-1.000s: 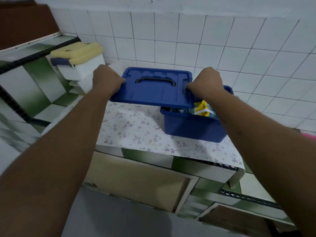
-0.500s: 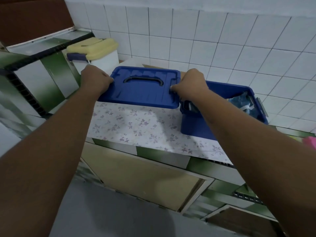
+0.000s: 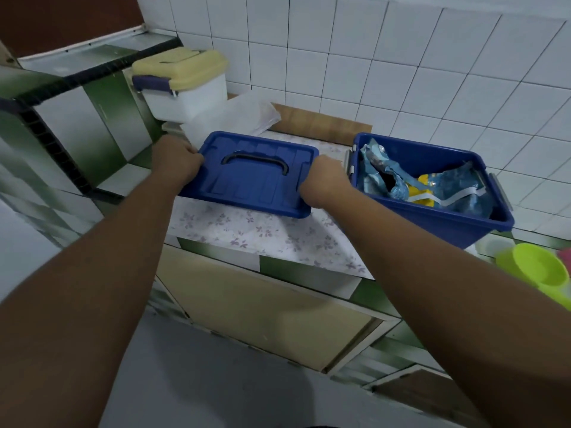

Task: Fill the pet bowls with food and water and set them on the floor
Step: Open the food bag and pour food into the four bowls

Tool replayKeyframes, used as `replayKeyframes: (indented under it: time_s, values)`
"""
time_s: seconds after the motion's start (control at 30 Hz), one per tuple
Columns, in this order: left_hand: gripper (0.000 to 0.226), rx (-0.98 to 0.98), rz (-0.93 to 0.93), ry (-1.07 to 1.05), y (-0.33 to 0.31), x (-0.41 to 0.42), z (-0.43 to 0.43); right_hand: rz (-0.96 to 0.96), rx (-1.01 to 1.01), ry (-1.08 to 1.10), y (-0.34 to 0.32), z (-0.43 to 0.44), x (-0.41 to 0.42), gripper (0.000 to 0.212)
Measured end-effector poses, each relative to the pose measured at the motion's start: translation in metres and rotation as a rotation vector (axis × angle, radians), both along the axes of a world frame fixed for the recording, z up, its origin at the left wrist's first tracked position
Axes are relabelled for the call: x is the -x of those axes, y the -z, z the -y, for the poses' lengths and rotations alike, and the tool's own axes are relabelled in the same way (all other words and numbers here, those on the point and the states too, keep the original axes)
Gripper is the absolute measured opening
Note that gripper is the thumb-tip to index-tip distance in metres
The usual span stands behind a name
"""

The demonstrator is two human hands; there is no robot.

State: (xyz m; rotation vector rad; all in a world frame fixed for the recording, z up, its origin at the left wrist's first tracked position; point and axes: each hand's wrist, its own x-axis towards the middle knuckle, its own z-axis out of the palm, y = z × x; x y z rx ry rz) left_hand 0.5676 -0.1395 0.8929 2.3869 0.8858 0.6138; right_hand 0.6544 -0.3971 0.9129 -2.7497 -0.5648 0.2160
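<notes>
Left hand (image 3: 176, 160), right hand (image 3: 325, 181) grip flat blue plastic lid (image 3: 253, 180) at opposite edges; judged light, stiff, slightly slippery.

No legible text, bag (image 3: 432, 188) print perhaps too blurred

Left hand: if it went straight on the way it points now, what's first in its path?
The left hand grips the blue lid by its left edge, pointing toward the tiled wall. Beyond the lid, the clear plastic bag looks first in line, beside the white box; depth is unclear.
</notes>
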Motion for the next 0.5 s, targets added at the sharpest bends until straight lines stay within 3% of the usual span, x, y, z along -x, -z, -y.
replayKeyframes:
  time_s: [0.17, 0.33, 0.4, 0.5]
  values:
    - [0.011, 0.054, 0.048, 0.012, 0.031, -0.001, 0.007, -0.048, 0.117, 0.025, 0.025, -0.001, 0.006, 0.014]
    - [0.014, 0.084, -0.054, 0.016, 0.05, -0.004, 0.017, -0.099, 0.148, 0.065, 0.054, 0.004, 0.01, 0.007]
    - [0.012, 0.088, -0.091, 0.016, 0.056, -0.004, 0.021, -0.085, 0.159, 0.08, 0.055, 0.005, 0.009, 0.024]
    - [0.013, 0.087, -0.119, 0.019, 0.06, -0.004, 0.022, -0.068, 0.207, 0.062, 0.055, 0.004, 0.009, 0.031]
